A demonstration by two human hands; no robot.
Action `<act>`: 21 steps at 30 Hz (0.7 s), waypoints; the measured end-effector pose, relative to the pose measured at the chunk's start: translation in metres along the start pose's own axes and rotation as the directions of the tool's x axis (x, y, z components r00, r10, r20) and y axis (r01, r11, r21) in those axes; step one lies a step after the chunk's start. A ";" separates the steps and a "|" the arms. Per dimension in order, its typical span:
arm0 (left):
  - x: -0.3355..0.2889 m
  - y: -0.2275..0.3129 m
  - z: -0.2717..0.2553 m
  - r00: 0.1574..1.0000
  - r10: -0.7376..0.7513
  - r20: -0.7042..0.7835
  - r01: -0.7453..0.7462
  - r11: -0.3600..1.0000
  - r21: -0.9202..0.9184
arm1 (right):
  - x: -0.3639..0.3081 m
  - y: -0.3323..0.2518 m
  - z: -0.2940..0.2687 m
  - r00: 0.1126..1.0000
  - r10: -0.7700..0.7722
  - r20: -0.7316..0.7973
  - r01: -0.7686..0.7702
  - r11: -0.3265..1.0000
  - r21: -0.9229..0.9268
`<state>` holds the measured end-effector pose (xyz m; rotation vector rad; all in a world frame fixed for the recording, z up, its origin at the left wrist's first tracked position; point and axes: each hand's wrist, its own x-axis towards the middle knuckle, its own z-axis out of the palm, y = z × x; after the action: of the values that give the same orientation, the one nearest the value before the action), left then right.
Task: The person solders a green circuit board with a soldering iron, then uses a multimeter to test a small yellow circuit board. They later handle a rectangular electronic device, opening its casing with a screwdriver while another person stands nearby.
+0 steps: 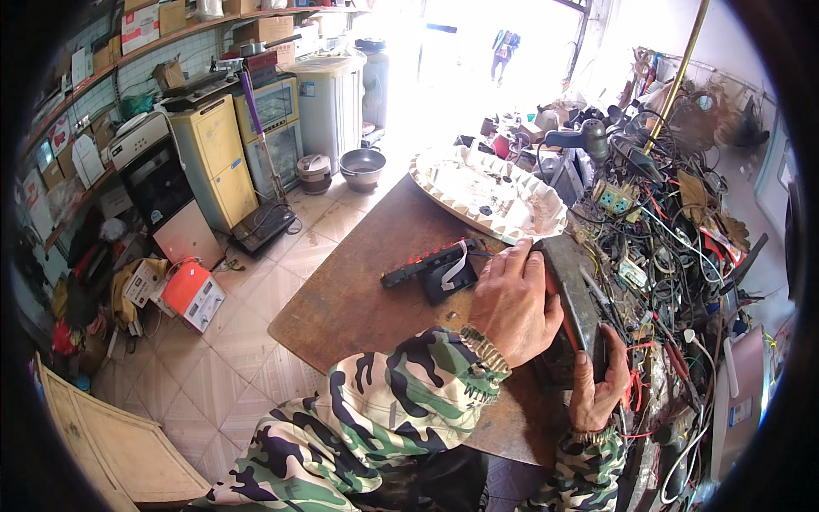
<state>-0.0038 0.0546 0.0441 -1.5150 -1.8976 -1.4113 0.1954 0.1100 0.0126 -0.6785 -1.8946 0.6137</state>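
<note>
A dark, worn rectangular casing (570, 277) with an orange-red strip along its side is tilted on edge at the table's right side. My left hand (519, 307) grips its left side, fingers reaching toward the far end and thumb pressed on the strip. Lower down, my right hand (599, 381) closes round the near right end, its thumb on the close face. To the left of my left hand lies a narrow dark strip (418, 263) with red parts, beside a black block (449, 282) crossed by a white ribbon cable. The casing's underside is hidden.
The brown table (341, 282) bears a white scalloped tray (486, 192) with small bits inside. Tangled wires (682, 247), tools and a power socket (616, 200) crowd the right. A heat gun (580, 141) lies behind. An orange-topped box (194, 294) and cabinets stand at left.
</note>
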 end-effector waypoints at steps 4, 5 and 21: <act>0.000 0.000 0.001 1.000 -0.012 -0.005 0.012 1.000 -0.005 | 0.000 0.000 0.000 1.000 -0.024 -0.017 0.023 0.999 -0.024; -0.001 0.001 0.002 1.000 -0.018 0.005 0.018 1.000 -0.005 | 0.000 0.000 -0.002 0.999 -0.034 -0.014 0.034 0.998 -0.047; 0.000 0.003 -0.003 0.979 0.190 -0.071 -0.184 0.980 0.074 | 0.011 0.008 -0.005 0.998 -0.054 -0.044 0.054 0.999 -0.004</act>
<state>-0.0019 0.0519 0.0470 -1.5394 -1.6906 -1.2914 0.1975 0.1240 0.0155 -0.6358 -1.8666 0.5575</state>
